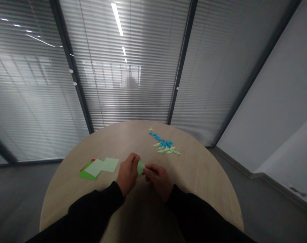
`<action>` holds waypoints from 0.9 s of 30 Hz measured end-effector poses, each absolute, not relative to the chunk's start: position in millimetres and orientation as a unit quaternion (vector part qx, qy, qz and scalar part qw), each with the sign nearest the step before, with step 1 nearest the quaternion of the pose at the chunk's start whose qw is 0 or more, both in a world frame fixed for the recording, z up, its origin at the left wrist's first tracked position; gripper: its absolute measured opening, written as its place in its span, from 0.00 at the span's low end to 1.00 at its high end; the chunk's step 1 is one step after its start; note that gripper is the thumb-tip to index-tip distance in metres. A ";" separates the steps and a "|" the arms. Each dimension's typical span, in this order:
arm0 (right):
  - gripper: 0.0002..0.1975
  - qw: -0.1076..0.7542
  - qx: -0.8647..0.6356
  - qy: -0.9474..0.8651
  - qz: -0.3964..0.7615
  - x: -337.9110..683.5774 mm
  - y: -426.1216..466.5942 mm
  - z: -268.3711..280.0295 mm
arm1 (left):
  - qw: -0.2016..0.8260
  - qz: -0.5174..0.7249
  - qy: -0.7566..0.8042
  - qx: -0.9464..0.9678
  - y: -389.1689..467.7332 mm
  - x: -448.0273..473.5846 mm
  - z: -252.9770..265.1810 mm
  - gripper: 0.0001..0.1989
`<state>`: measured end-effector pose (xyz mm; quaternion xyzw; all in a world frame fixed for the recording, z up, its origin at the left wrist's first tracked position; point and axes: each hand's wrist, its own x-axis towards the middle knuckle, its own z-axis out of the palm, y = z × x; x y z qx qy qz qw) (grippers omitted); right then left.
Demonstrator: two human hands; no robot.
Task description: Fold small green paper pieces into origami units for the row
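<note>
A piece of pale green paper (pixel 140 167) is held between my two hands, above the near middle of the table. My left hand (pixel 128 172) grips its left side, with the thumb and fingers closed on it. The right edge is pinched between the thumb and fingertips of my right hand (pixel 158 179). The paper looks folded, though the hands cover part of it. To the left lie flat light green sheets (pixel 111 164), partly over a brighter green sheet (pixel 88 172) and a red one (pixel 93 160).
Small folded blue paper pieces (pixel 165 143) and pale green ones (pixel 168 150) lie grouped beyond my right hand, with a yellowish piece (pixel 151 129) at the far end. The round wooden table (pixel 199 168) stands before glass partitions with blinds (pixel 133 108). A white wall (pixel 277 101) is at right.
</note>
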<state>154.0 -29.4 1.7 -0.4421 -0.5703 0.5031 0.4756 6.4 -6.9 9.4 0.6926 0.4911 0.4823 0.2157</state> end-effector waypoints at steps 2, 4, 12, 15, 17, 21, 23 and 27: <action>0.14 0.471 -0.448 -0.577 0.495 154.8 -29.6 3.4 | 0.224 0.482 0.490 0.691 -6.2 6.5 9.2 0.16; 0.14 0.472 -0.453 -0.582 0.483 156.2 -29.0 3.6 | 0.237 0.486 0.489 0.684 -5.9 6.6 8.7 0.16; 0.16 0.515 -0.498 -0.596 0.365 162.2 -24.2 -4.3 | 0.333 0.542 0.439 0.634 -17.2 12.5 8.6 0.18; 0.17 0.510 -0.515 -0.622 0.297 163.4 -26.3 -1.5 | 0.424 0.519 0.418 0.614 -21.3 15.5 7.8 0.17; 0.16 0.501 -0.508 -0.635 0.296 164.7 -27.1 0.7 | 0.484 0.500 0.399 0.597 -21.3 15.2 6.0 0.17; 0.15 0.504 -0.465 -0.619 0.384 170.7 -23.3 2.7 | 0.515 0.479 0.390 0.594 -14.9 8.4 -0.3 0.16; 0.13 0.534 -0.436 -0.595 0.414 175.5 -19.9 3.6 | 0.514 0.489 0.389 0.588 -11.6 4.8 -2.5 0.16; 0.07 0.535 -0.409 -0.657 0.338 187.3 -15.2 8.7 | 0.507 0.522 0.379 0.572 -10.6 2.2 -0.5 0.20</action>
